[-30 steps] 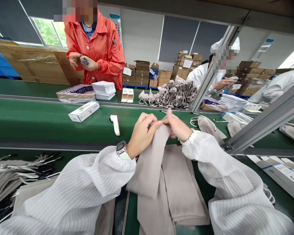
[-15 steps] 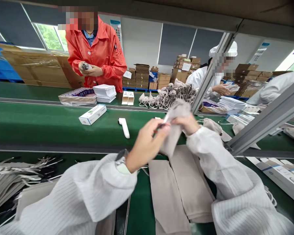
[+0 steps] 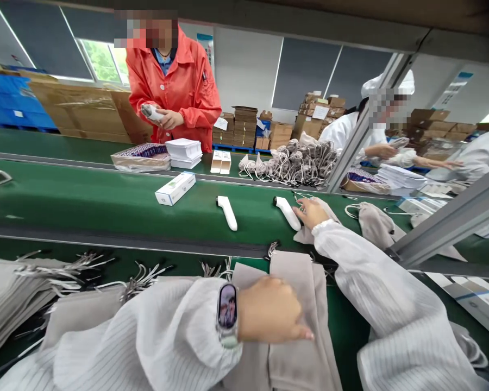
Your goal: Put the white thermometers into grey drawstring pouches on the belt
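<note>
The right hand (image 3: pixel 312 213) reaches out over the green conveyor belt (image 3: pixel 85 198), its fingers (image 3: pixel 302 217) loosely spread and touching the butt end of a white thermometer (image 3: pixel 287 213), with a beige cloth pouch (image 3: pixel 309 233) lying under the palm; they grip nothing firmly. The left hand (image 3: pixel 271 316) lies near the desk's front edge, fingers curled and pinching the top pouch of a stack of beige pouches (image 3: pixel 297 304). A second white thermometer (image 3: pixel 227 212) lies on the belt to the left, well apart, and a white box (image 3: pixel 175 188) farther left. Across the belt, a heap of drawstring pouches (image 3: pixel 293 161) sits at the far edge, beside a person in a red coat (image 3: pixel 175 87).
</note>
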Demonstrator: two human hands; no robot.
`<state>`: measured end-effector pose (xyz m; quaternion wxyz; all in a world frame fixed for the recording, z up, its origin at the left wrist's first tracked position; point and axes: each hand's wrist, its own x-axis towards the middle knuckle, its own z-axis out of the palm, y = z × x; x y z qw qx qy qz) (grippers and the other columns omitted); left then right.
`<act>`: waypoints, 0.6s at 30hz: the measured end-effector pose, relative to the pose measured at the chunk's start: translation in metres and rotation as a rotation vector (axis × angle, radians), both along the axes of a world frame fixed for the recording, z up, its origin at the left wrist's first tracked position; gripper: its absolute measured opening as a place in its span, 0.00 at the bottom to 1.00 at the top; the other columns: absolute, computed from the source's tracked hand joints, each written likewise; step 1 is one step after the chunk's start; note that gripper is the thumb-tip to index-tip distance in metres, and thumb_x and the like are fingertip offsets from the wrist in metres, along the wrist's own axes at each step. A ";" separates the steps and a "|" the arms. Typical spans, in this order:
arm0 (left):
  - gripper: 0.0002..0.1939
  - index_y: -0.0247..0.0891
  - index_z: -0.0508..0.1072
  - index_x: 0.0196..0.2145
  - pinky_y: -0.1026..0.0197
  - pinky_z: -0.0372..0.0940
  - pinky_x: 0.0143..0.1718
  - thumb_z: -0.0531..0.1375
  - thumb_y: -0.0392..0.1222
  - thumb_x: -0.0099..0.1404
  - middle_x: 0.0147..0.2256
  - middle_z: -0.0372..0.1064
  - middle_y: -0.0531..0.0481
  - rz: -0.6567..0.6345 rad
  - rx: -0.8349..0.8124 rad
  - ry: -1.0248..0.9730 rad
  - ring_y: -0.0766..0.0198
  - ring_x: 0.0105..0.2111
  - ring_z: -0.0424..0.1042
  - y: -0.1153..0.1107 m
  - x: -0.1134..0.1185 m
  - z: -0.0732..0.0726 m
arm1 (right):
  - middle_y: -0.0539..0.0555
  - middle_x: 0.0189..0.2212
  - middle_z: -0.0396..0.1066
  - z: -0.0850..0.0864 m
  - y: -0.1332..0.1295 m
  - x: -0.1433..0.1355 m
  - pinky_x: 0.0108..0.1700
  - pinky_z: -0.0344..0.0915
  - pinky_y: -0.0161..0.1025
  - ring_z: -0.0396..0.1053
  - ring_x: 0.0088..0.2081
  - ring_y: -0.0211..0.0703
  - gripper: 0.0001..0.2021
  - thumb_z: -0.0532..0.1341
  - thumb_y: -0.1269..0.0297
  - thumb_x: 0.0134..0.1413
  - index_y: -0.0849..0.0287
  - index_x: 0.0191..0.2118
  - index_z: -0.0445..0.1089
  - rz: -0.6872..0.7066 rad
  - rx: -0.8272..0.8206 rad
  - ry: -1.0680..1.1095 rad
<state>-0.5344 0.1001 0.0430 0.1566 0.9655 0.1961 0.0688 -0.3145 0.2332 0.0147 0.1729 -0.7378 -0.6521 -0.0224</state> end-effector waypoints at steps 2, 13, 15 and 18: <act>0.16 0.39 0.73 0.28 0.61 0.62 0.39 0.50 0.49 0.62 0.29 0.71 0.49 0.065 0.004 -0.058 0.61 0.33 0.69 0.017 0.005 0.001 | 0.61 0.38 0.66 -0.009 0.006 -0.006 0.45 0.56 0.43 0.63 0.43 0.50 0.23 0.58 0.60 0.46 0.61 0.49 0.60 0.032 -0.045 0.048; 0.09 0.36 0.70 0.33 0.61 0.59 0.38 0.54 0.42 0.60 0.33 0.66 0.48 0.306 0.000 -0.133 0.61 0.36 0.64 0.052 0.014 -0.021 | 0.57 0.44 0.65 0.032 -0.003 -0.008 0.37 0.65 0.38 0.69 0.40 0.40 0.30 0.48 0.64 0.53 0.58 0.58 0.30 0.145 0.097 0.783; 0.08 0.36 0.68 0.30 0.60 0.58 0.36 0.53 0.42 0.61 0.31 0.65 0.48 0.311 0.008 -0.137 0.60 0.35 0.63 0.049 0.011 -0.017 | 0.53 0.43 0.65 0.055 -0.018 -0.018 0.37 0.66 0.41 0.69 0.38 0.41 0.35 0.55 0.65 0.46 0.51 0.57 0.32 0.300 0.161 1.098; 0.11 0.37 0.65 0.25 0.59 0.56 0.35 0.50 0.42 0.63 0.27 0.64 0.50 0.277 -0.005 -0.143 0.60 0.34 0.61 0.050 0.007 -0.008 | 0.48 0.36 0.66 0.077 -0.039 -0.037 0.32 0.68 0.43 0.70 0.30 0.41 0.35 0.60 0.65 0.40 0.44 0.53 0.40 0.394 0.211 1.326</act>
